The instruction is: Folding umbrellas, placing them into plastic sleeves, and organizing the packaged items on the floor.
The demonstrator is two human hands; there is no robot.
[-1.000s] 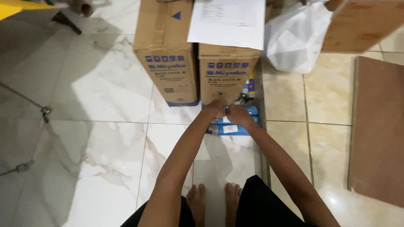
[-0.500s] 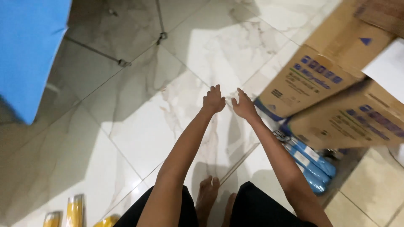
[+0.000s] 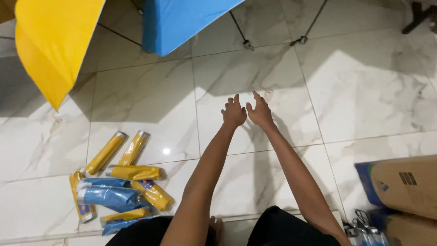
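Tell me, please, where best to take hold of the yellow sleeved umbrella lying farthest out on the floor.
Probably around the middle of the yellow sleeved umbrella, coming from above. It lies flat and slanted on the tile floor, its silvery end pointing away, free of the pile except at its near end, so a hand could close across its narrow width from either long side.
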